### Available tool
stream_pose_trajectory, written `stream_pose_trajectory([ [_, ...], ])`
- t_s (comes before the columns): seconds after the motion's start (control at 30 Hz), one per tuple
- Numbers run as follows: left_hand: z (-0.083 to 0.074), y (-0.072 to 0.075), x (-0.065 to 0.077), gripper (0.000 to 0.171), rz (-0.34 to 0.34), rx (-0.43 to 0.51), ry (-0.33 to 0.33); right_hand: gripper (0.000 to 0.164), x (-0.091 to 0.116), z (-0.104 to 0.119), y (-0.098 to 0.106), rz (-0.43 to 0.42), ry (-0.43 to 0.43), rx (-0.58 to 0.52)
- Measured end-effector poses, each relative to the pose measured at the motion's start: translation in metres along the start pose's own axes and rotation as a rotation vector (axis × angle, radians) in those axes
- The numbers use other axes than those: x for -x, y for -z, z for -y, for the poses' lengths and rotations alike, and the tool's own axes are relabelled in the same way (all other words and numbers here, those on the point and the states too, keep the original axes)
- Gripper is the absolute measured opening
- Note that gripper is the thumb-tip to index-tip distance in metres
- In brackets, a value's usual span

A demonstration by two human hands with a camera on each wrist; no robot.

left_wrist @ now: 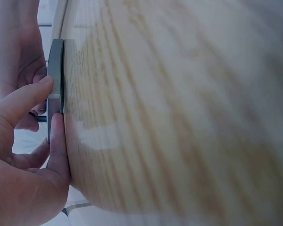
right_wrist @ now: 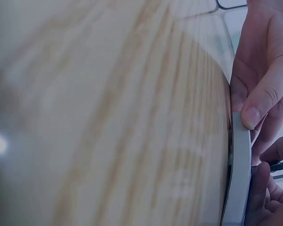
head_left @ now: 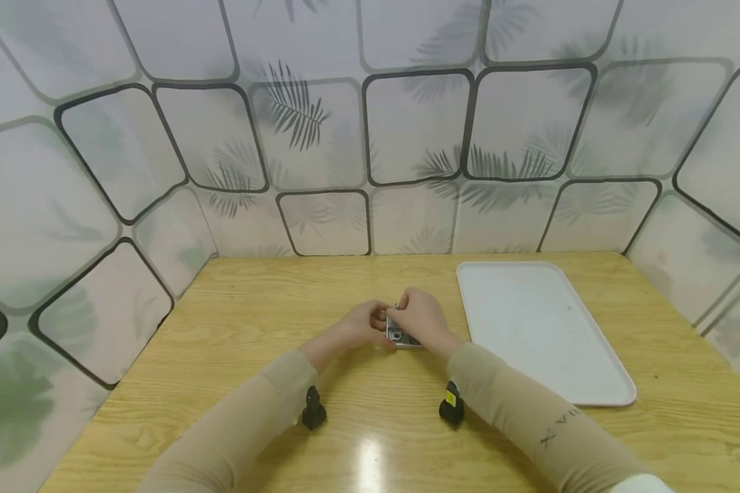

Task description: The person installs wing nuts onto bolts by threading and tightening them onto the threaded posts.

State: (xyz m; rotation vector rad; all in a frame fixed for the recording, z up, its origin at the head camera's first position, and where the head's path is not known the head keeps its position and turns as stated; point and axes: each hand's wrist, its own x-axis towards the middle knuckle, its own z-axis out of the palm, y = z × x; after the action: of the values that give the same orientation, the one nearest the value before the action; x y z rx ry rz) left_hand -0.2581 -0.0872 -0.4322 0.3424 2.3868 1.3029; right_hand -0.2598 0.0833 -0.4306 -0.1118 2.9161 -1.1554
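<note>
A small grey metal plate [head_left: 405, 340] with a round ring on its upper face lies on the wooden table between my hands. My left hand [head_left: 362, 324] grips its left side, thumb [left_wrist: 40, 89] along the near edge and fingers round the corner. From the right, my right hand [head_left: 421, 318] reaches over the plate and partly covers it. Its thumb and forefinger pinch a black-headed screw [right_wrist: 276, 166]. In the left wrist view the screw's dark threaded shaft [left_wrist: 40, 118] stands at the plate's upper face. The screw's tip is hidden.
A white tray [head_left: 539, 329] lies on the table [head_left: 253, 301] to the right, beyond my right forearm. Patterned curtains [head_left: 321, 130] stand along the back and both sides. Black wrist cameras [head_left: 313, 409] hang beneath both sleeves.
</note>
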Motion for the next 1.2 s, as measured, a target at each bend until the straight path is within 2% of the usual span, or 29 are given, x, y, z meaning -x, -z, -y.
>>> stream_pose_trajectory([
  [0.27,-0.002,0.001,0.001,0.079,-0.006,0.0,0.011,0.024,-0.002,0.001,0.0,0.007,-0.012,0.021],
  [0.37,-0.003,0.001,0.001,0.081,-0.005,0.008,0.024,0.026,-0.001,0.002,0.002,0.02,-0.023,-0.005],
  [0.5,-0.003,0.0,0.0,0.082,-0.007,0.011,0.022,0.031,0.001,0.001,0.004,0.032,-0.039,-0.133],
  [0.73,-0.001,-0.002,-0.001,0.08,-0.013,0.016,0.004,0.032,0.001,-0.01,0.004,0.06,-0.036,-0.431],
  [0.83,-0.001,-0.003,-0.001,0.08,-0.016,0.019,0.006,0.032,0.0,-0.013,0.003,0.081,-0.024,-0.463],
  [1.03,-0.003,-0.003,0.0,0.08,-0.018,0.017,0.017,0.033,-0.001,-0.017,0.003,0.109,0.0,-0.455],
  [1.2,-0.004,-0.002,0.001,0.081,-0.013,0.015,0.015,0.035,0.0,-0.017,0.005,0.128,-0.014,-0.481],
])
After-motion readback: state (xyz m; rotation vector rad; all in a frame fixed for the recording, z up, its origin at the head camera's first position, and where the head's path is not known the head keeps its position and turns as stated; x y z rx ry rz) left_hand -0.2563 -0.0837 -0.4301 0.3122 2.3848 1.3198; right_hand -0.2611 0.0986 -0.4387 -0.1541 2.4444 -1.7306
